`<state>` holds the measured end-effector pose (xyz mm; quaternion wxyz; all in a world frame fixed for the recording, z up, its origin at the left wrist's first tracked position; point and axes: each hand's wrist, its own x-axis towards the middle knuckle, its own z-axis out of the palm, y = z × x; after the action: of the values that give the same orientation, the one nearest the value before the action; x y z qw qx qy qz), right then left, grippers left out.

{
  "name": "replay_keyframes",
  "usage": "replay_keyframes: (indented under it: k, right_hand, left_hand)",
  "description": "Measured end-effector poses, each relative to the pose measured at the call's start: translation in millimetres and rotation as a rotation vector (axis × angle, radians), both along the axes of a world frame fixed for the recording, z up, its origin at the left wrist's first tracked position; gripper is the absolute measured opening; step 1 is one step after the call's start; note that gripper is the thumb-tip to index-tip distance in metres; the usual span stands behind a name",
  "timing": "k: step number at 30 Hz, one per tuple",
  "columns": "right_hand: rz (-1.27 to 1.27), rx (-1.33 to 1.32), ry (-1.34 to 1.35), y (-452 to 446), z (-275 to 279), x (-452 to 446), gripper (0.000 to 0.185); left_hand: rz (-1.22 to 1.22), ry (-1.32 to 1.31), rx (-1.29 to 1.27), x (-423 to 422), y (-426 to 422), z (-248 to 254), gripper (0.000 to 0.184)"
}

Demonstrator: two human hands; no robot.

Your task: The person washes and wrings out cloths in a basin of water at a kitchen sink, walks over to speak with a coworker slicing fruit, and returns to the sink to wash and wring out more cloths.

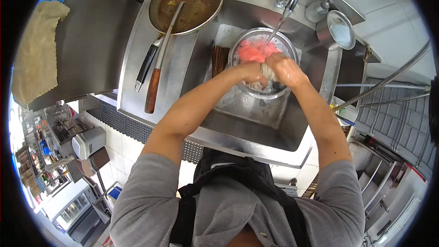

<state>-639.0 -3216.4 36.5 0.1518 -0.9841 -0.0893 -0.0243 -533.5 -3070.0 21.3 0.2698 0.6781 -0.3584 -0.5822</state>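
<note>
A round metal bowl point(293, 48) with sudsy water stands in the sink point(299, 130). Over its near side, my left hand point(251, 72) and my right hand point(286, 70) are closed around a bunched whitish cloth point(267, 71). The cloth is wet and squeezed between both hands. Just beyond my fingers, a bright pink cloth point(256, 51) lies in the bowl, with foam around it. Water runs from the faucet point(294, 0) into the bowl near the pink cloth. My fingers partly hide the whitish cloth.
On the left drainboard sits a pan point(160, 23) of brown liquid, with a wooden-handled ladle point(165, 55) resting in it. Dark thin sticks point(220, 60) lie left of the bowl. A metal pot point(323, 32) and a clear bottle point(316, 11) stand at the right back. A tan cloth point(39, 50) hangs far left.
</note>
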Motion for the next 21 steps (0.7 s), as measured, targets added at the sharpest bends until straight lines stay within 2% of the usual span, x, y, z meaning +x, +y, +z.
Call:
replay_keyframes:
  k: [1,2,4,5,8,9,11,13,15,17,19,21]
  right_hand:
    - [-0.008,0.002,0.000,2,-1,0,0.019]
    - [-0.137,0.003,0.036,6,-1,-1,0.018]
    - [-0.341,0.015,0.093,11,-9,-9,0.020]
    - [-0.355,0.021,0.102,14,-17,-14,0.020]
    - [-0.724,0.172,0.122,33,-44,-36,0.022]
    - [-0.748,0.182,0.129,43,-52,-44,0.022]
    - [-1.124,0.422,0.200,73,-49,-60,0.020]
    - [-1.221,0.475,0.191,91,-41,-83,0.024]
    - [-1.140,0.487,0.002,105,-47,-118,0.038]
    - [-1.069,0.545,-0.131,124,-19,-164,0.059]
    - [-1.333,0.914,0.002,148,-19,-215,0.068]
    - [-1.476,1.718,-0.079,179,23,-246,0.067]
  left_hand:
    - [-0.099,-0.313,-0.074,3,-8,1,0.032]
    - [-0.109,-0.310,-0.071,-2,-10,1,0.032]
    - [-0.054,-0.757,-0.146,-13,-15,3,0.031]
    - [-0.069,-0.749,-0.145,-17,-16,4,0.031]
    - [-0.155,-0.810,-0.155,-32,-17,1,0.029]
    - [-0.211,-0.881,-0.213,-34,-17,0,0.028]
    - [-0.315,-0.931,-0.300,-52,-9,-6,0.028]
    - [-0.299,-1.027,-0.431,-66,4,-17,0.029]
    - [-0.172,-1.023,-0.510,-94,19,-14,0.037]
    - [-0.193,-0.810,-0.361,-109,37,1,0.045]
    - [-0.215,-0.504,-0.494,-127,54,25,0.048]
    - [-0.303,-0.318,-0.847,-152,68,40,0.051]
